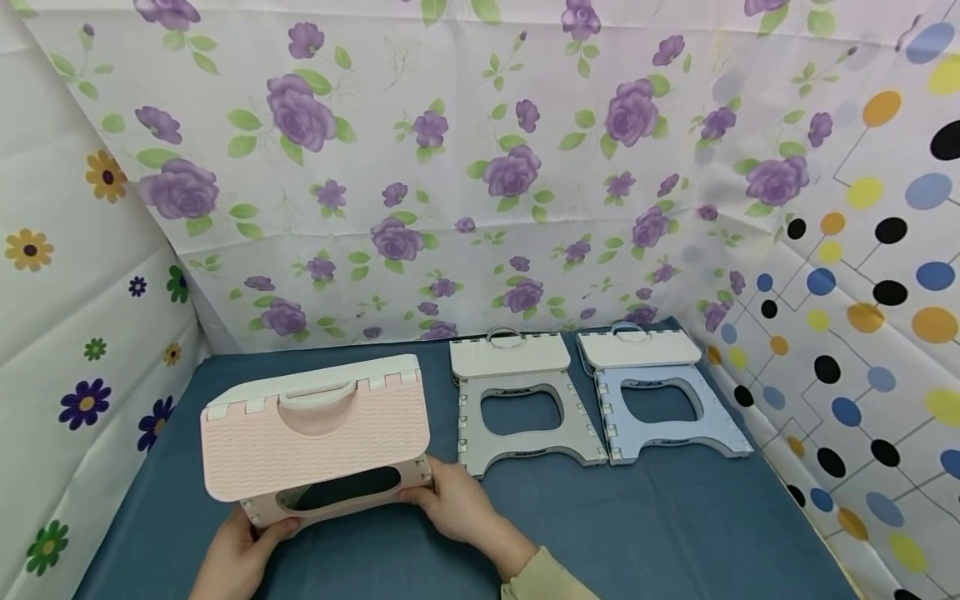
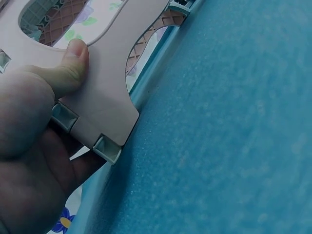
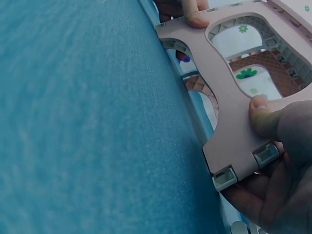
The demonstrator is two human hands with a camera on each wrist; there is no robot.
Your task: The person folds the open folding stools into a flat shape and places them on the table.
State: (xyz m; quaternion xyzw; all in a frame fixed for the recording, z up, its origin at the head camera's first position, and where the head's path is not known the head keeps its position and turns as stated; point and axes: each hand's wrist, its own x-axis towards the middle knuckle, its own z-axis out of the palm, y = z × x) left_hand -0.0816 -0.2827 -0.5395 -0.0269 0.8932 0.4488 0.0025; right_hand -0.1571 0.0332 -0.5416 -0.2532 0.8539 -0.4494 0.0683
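A pink folding step stool [image 1: 322,433] stands unfolded at the left of the table in the head view, its textured top and white carry handle facing up. My left hand [image 1: 240,554] grips its near-left leg panel, thumb on the front face and fingers round the side edge. On the near-right edge my right hand [image 1: 457,500] holds the same panel in a like way. The left wrist view shows the left thumb [image 2: 73,68] beside the panel's oval opening. In the right wrist view the right thumb [image 3: 263,117] presses the panel near that opening.
Two folded step stools lie flat to the right: a grey one with a white top [image 1: 517,408] and a light blue one with a white top [image 1: 667,400]. Blue cloth [image 1: 637,533] covers the table. Patterned curtains [image 1: 450,183] enclose the back and both sides.
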